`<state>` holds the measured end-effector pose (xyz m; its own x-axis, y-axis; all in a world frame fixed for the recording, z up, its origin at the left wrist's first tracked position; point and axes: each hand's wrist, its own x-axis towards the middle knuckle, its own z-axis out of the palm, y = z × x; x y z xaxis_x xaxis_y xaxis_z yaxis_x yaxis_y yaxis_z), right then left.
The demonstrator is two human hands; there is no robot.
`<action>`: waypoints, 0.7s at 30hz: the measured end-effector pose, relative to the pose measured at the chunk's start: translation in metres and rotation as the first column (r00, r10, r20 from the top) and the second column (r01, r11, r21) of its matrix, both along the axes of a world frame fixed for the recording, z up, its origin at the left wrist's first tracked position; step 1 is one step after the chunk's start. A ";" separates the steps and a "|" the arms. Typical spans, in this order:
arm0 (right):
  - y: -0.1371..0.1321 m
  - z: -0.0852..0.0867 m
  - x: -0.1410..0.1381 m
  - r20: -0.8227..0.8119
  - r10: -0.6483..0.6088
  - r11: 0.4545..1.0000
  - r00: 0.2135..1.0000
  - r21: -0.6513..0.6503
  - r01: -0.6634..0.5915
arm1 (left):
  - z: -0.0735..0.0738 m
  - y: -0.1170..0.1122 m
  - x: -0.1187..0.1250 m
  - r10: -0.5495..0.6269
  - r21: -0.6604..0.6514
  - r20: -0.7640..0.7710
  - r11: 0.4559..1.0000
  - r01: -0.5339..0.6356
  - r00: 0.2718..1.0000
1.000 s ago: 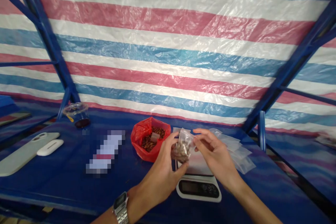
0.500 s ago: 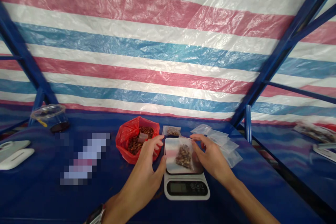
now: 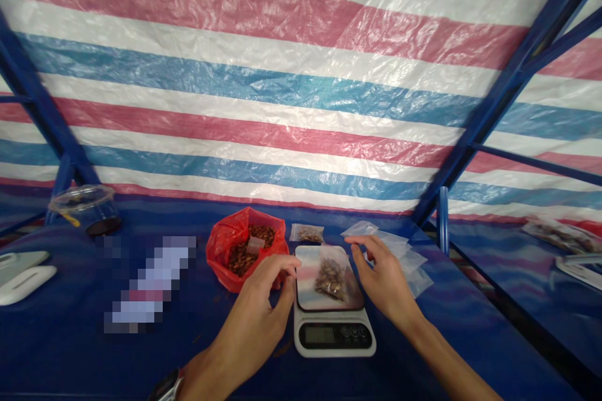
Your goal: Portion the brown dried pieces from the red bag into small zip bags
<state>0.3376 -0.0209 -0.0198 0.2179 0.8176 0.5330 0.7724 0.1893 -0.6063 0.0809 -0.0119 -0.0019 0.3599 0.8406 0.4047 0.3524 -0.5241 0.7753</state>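
Where both hands pinched the packet (image 3: 333, 277) above the scale (image 3: 308, 294) a second ago, it now lies free on the scale's plate. The left hand (image 3: 263, 288) has let go and hovers at the plate's left edge, fingers loosely curled and empty. The right hand (image 3: 382, 272), fingers spread and empty, has drawn just off the packet's right side. The scale's display is too dim to read. A watch (image 3: 168, 385) is cut off at the bottom, and a blurred patch (image 3: 148, 285) masks part of the bench (image 3: 70, 338).
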 end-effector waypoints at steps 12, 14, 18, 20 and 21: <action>-0.005 0.010 -0.002 -0.116 -0.089 0.978 0.989 0.178 0.108 | 0.009 -0.005 -0.003 -0.161 0.014 -0.029 0.987 0.161 0.987; -0.005 0.011 -0.003 -0.117 -0.089 0.974 0.989 0.197 0.111 | 0.009 -0.005 -0.003 -0.165 0.008 -0.034 0.986 0.165 0.986; -0.006 0.013 -0.005 -0.116 -0.087 0.971 0.989 0.214 0.110 | 0.010 -0.004 -0.003 -0.162 0.009 -0.028 0.987 0.162 0.986; -0.007 0.013 -0.006 -0.116 -0.091 0.971 0.989 0.212 0.114 | 0.010 -0.004 -0.003 -0.159 0.008 -0.023 0.987 0.159 0.987; -0.007 0.013 -0.006 -0.116 -0.094 0.971 0.989 0.210 0.116 | 0.010 -0.004 -0.003 -0.158 0.006 -0.024 0.987 0.159 0.987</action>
<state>0.3320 -0.0279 -0.0068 0.3601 0.6557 0.6636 0.7296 0.2454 -0.6384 0.0779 -0.0157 0.0084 0.4975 0.7691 0.4011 0.2821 -0.5807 0.7636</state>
